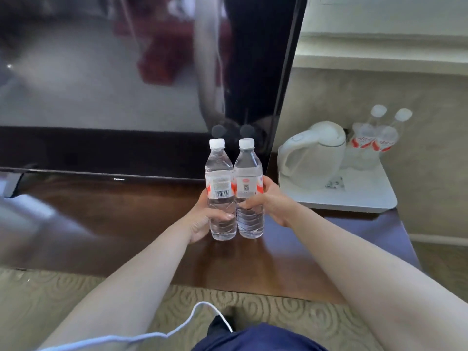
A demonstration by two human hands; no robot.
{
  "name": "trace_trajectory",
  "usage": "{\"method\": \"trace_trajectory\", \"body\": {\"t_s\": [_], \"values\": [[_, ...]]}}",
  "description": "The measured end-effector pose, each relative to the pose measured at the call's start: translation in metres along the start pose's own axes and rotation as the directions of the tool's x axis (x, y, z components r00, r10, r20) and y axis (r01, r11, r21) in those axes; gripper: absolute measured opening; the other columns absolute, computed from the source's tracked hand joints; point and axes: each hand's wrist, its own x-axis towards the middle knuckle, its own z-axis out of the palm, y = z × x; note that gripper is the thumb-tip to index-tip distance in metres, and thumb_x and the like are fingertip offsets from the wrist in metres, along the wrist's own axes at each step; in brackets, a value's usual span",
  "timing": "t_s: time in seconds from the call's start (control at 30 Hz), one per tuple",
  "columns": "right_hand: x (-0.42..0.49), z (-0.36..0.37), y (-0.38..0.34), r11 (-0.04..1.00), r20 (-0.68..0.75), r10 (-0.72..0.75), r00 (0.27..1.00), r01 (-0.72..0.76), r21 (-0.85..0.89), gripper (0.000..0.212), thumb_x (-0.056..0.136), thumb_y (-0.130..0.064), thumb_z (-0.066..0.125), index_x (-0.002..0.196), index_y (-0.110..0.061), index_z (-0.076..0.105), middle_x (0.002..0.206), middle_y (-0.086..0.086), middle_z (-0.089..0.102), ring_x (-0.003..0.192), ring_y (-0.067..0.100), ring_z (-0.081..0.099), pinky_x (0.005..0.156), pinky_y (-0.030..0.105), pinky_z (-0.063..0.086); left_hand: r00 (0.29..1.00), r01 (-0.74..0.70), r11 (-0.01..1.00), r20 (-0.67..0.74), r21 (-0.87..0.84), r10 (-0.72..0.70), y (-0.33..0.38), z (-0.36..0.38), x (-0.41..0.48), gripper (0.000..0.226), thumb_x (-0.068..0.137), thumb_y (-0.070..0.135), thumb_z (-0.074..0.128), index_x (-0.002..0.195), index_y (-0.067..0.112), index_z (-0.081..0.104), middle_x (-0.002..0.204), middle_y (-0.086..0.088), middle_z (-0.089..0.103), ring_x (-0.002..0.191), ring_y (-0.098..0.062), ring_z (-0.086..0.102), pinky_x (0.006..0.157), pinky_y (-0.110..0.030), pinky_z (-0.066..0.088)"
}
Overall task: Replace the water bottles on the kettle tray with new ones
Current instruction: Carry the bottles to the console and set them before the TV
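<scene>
The left hand (202, 219) is gripping the left bottle (220, 191) around its lower half, with the fingers (222, 216) curled across the front of the plastic and clamped on it. The right hand (268, 201) is gripping the right bottle (249, 188) at label height, with its fingers wrapped around the far side and the thumb pressing on the near side.

Both bottles are standing upright, side by side and touching, each closed with a white cap. Their bases are sitting at, or just above, the dark wooden table (126, 224); contact cannot be confirmed.

The white tray (359, 196) is lying at the right end of the table, near the held bottles but apart from them. A white kettle (314, 153) is standing on the left part of the tray with its handle facing the person. Two more bottles (374, 138), capped and bearing red-and-white labels, are standing upright at the back right of the tray, just beside the kettle and close against each other.

A television (126, 84) is standing at the back of the table, directly behind the held bottles. A white cable (152, 334) is trailing over the patterned carpet (278, 312) in the foreground.
</scene>
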Motion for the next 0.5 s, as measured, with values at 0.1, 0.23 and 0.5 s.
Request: {"method": "trace_trajectory", "body": {"t_s": [0.1,0.23,0.5], "values": [[0.003,0.007,0.008,1.0,-0.042,-0.023,0.999,0.023,-0.013,0.07,0.065,0.022,0.07,0.125,-0.009,0.052,0.12,0.015,0.069,0.11,0.028,0.066,0.086,0.034,0.054,0.999,0.006,0.992,0.042,0.127,-0.011,-0.002,-0.017,0.013,0.092,0.067,-0.024,0.067,0.141,0.022,0.037,0.132,-0.017,0.063,0.124,-0.032,0.059,0.111,-0.054,0.04],[0.007,0.019,0.018,0.998,-0.102,-0.041,0.994,0.035,-0.056,0.07,0.062,0.025,0.071,0.118,-0.013,0.053,0.113,0.016,0.069,0.107,0.029,0.067,0.091,0.045,0.056,0.999,-0.003,0.979,0.048,0.204,-0.007,-0.007,-0.031,0.021,0.094,0.061,-0.025,0.07,0.136,0.023,0.042,0.125,-0.013,0.067,0.121,-0.03,0.062,0.105,-0.05,0.047],[0.016,0.032,0.032,0.977,-0.144,-0.164,0.976,0.141,-0.157,0.067,0.057,0.018,0.074,0.116,-0.008,0.058,0.106,0.021,0.067,0.103,0.031,0.068,0.091,0.048,0.057,0.996,-0.093,0.93,0.024,0.356,0.09,-0.011,-0.044,0.031,0.101,0.047,-0.008,0.083,0.133,0.028,0.043,0.118,0.001,0.069,0.115,-0.019,0.065,0.095,-0.039,0.055]]}}
